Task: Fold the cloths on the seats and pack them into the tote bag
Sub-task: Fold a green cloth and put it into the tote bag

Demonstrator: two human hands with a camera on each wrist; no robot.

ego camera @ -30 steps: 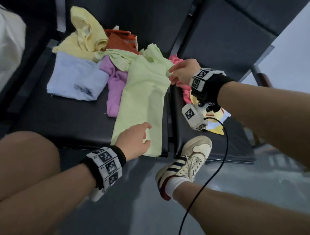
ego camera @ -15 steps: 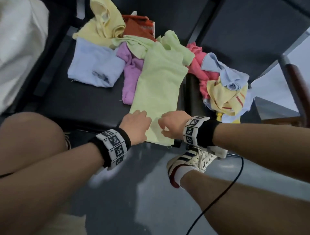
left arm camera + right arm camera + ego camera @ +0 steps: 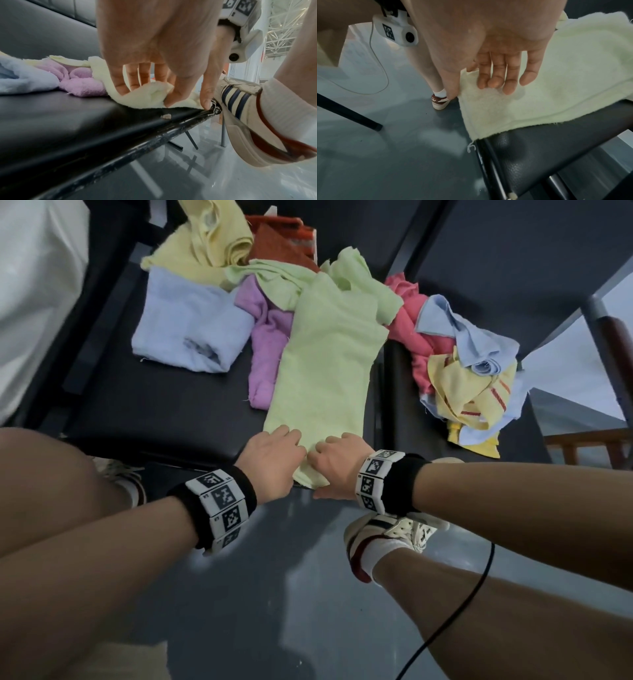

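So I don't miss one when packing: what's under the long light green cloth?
The purple cloth runs under the light green cloth along its left edge, and black seat shows around its near end. Anything beneath its middle is covered.

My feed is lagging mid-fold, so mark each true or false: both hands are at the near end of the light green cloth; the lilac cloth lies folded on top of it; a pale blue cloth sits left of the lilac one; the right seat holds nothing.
1. True: left hand and right hand grip the light green terry cloth.
2. False: the lilac cloth lies crumpled beside it.
3. True: pale blue cloth.
4. False: a cloth heap lies there.
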